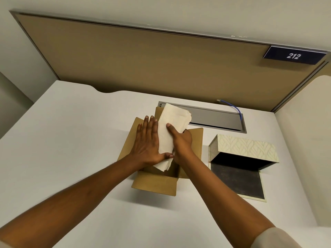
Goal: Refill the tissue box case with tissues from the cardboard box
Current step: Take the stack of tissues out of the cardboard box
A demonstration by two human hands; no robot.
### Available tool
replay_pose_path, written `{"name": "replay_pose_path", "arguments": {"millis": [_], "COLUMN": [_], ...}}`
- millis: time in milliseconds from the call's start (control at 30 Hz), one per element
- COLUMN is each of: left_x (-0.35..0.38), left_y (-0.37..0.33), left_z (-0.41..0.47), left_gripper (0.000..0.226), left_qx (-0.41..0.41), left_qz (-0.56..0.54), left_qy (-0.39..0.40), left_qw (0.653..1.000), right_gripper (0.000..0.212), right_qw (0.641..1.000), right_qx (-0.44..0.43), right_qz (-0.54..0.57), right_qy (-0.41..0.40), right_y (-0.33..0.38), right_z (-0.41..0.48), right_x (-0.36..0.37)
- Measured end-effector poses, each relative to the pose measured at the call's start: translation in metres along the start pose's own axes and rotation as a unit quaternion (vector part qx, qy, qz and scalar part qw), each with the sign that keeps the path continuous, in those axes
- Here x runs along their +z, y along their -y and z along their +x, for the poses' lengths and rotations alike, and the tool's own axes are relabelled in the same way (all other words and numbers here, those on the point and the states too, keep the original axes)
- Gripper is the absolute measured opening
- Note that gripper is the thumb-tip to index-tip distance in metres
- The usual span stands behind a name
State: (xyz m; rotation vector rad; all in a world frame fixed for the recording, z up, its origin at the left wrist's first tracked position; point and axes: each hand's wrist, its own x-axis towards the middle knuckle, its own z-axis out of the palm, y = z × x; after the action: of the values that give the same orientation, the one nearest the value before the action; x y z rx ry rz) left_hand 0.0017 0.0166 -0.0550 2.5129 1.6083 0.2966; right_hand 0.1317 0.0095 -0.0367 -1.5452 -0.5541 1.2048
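A brown cardboard box [155, 184] stands open at the middle of the white desk, its flaps spread. Above its opening I hold a white stack of tissues [170, 129], tilted away from me. My left hand [148, 142] lies flat along the stack's left side, thumb under its near end. My right hand [180, 140] grips the right side, index finger on top. To the right the tissue box case [247, 148], cream with a leaf pattern, lies open on its side; its dark inside shows nothing in it and its lid [238, 181] lies flat toward me.
Behind the box a grey cable hatch [216, 119] is set into the desk [71, 140], with a blue cable [232, 108] coming out of it. A tan partition panel [143, 59] with a "212" sign [293, 55] closes the far edge.
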Motion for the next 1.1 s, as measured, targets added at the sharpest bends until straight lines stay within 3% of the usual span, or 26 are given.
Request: {"name": "replay_pose_path", "arguments": {"millis": [167,267,400,633,1000,1100], "left_x": [-0.014,-0.016,-0.018,-0.022,0.014,0.029], "left_y": [-0.035,-0.061,-0.097,-0.148,-0.214,-0.226], "left_z": [0.005,0.009,0.016,0.02,0.023,0.021], "left_gripper": [0.126,0.129,0.132,0.123,0.122,0.122], "left_qx": [-0.008,0.012,0.02,0.104,0.222,0.244], "left_qz": [-0.037,-0.042,-0.054,-0.04,0.03,0.057], "left_qy": [-0.038,-0.028,-0.029,-0.061,0.035,0.07], "left_qw": [0.999,0.999,0.998,0.992,0.974,0.966], "right_gripper": [0.05,0.062,0.053,0.049,0.063,0.052], "right_qw": [0.997,0.996,0.988,0.972,0.928,0.922], "right_qx": [-0.034,-0.011,0.015,-0.011,-0.014,-0.006], "right_qz": [0.067,0.085,0.141,0.214,0.334,0.337], "right_qy": [-0.015,-0.033,-0.068,-0.099,-0.164,-0.191], "right_y": [0.018,0.026,0.033,0.042,0.014,0.0], "right_z": [-0.01,-0.017,-0.027,-0.042,-0.048,-0.045], "right_x": [-0.028,-0.044,-0.07,-0.119,-0.226,-0.261]}}
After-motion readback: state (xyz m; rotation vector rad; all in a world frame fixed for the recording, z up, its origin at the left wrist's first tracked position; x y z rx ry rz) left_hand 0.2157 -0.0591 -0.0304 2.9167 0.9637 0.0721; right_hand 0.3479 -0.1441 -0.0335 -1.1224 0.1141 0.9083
